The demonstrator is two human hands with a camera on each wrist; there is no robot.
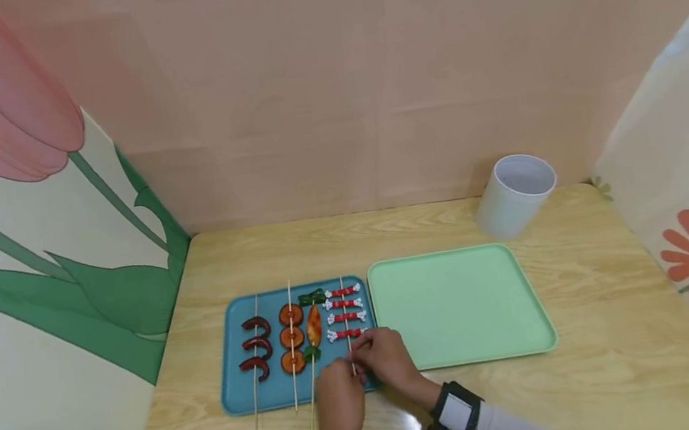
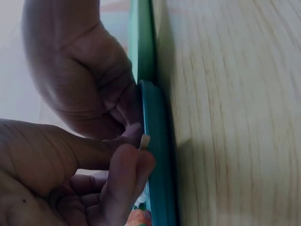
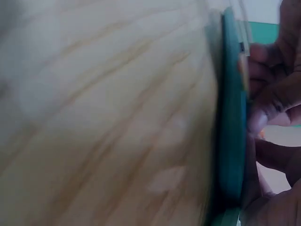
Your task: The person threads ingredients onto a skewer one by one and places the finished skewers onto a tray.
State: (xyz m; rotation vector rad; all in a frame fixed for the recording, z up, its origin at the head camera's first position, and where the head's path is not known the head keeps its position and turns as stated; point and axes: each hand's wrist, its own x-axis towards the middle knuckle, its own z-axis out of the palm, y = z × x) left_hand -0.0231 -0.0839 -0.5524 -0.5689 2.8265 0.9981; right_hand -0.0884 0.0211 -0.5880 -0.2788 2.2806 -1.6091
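Observation:
On the blue tray [image 1: 232,394] lies a skewer of red-and-white bone-shaped pieces [image 1: 344,304], along the tray's right side. My left hand [image 1: 340,398] pinches the lower end of its stick, whose pale tip [image 2: 145,141] pokes out between the fingertips in the left wrist view. Just above, my right hand [image 1: 388,359] holds the same stick, its fingers close against the left ones. Further left on the tray are a skewer of curled dark-red sausages [image 1: 257,346], one of round orange-brown slices [image 1: 291,336], and one with green pieces and a browned oval piece [image 1: 314,326].
A light green tray [image 1: 459,308] sits against the blue tray's right side. Behind it, near the back wall, stands a white cup [image 1: 513,198]. Stick ends overhang the blue tray's front edge. Printed walls bound the wooden table [image 1: 628,367].

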